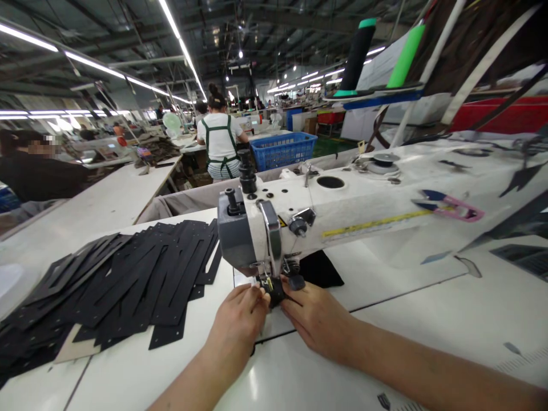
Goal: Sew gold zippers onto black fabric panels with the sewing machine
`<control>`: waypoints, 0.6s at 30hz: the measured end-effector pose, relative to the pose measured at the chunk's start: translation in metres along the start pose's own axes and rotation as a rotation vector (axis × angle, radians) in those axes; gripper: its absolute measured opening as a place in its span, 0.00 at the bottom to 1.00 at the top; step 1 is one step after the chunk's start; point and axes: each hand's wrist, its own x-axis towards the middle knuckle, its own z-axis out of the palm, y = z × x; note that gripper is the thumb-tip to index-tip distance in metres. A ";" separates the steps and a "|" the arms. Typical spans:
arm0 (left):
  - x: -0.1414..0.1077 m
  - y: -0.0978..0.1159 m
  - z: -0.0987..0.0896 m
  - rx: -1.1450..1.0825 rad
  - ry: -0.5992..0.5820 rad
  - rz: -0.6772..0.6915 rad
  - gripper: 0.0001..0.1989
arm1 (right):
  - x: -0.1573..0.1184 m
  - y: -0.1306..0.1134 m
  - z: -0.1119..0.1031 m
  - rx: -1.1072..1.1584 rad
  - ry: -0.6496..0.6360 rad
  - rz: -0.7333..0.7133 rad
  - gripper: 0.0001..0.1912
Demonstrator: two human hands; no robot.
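A white and grey sewing machine (295, 211) stands on the white worktop, its needle area right above my fingertips. Under the presser foot lies a small black piece with a short gold-coloured row that looks like zipper teeth (270, 284). My left hand (242, 317) pinches its left side, fingers closed. From the right, my right hand (319, 319) is closed at the piece's other edge, with fingertips partly hidden behind the machine parts. A flat black panel (322, 269) lies on the worktop behind my right hand; whether it joins the piece is hidden.
Many slotted black panels (141, 279) are heaped on the left of the worktop. Pink-handled thread snips (454, 206) rest against the machine arm. Thread cones (357, 57) stand at upper right. Beyond are a blue basket (283, 149) and a person in a green-strapped apron (220, 137).
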 end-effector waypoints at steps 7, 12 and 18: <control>-0.003 -0.010 0.009 0.005 -0.019 -0.029 0.08 | 0.005 0.007 0.000 0.012 -0.019 0.035 0.12; -0.003 -0.010 0.007 0.005 -0.032 -0.020 0.09 | 0.005 0.008 0.000 0.020 -0.022 0.037 0.13; -0.003 -0.015 0.007 -0.022 -0.040 -0.043 0.08 | 0.007 0.011 0.001 -0.030 -0.019 0.024 0.14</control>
